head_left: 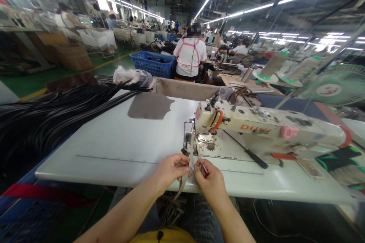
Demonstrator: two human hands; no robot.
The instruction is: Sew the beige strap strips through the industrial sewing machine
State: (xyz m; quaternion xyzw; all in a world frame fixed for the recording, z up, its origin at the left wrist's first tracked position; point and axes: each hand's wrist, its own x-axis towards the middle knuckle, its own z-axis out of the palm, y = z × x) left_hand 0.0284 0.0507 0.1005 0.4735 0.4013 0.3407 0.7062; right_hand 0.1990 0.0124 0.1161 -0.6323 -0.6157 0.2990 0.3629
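A narrow beige strip [191, 146] runs from under the needle area of the sewing machine [242, 123] toward me. My left hand [175, 167] is closed on it in a pinch, and its loose end hangs past the table's front edge. Just to the right, my right hand [209, 176] is closed at the lower end of a second beige strip [197, 148]. A slim pink object [204, 168] pokes out between those fingers; its kind is mostly hidden. Both hands are above the front of the white table [114, 140], short of the machine's metal plate.
A black-handled screwdriver [256, 158] lies by the machine bed. On the tabletop is a flat grey-brown piece [151, 106]. Long black strips [42, 121] heap at the left. Thread cones [273, 64] and a fan [330, 85] stand right. A person [190, 55] sits ahead beside a blue crate [152, 64].
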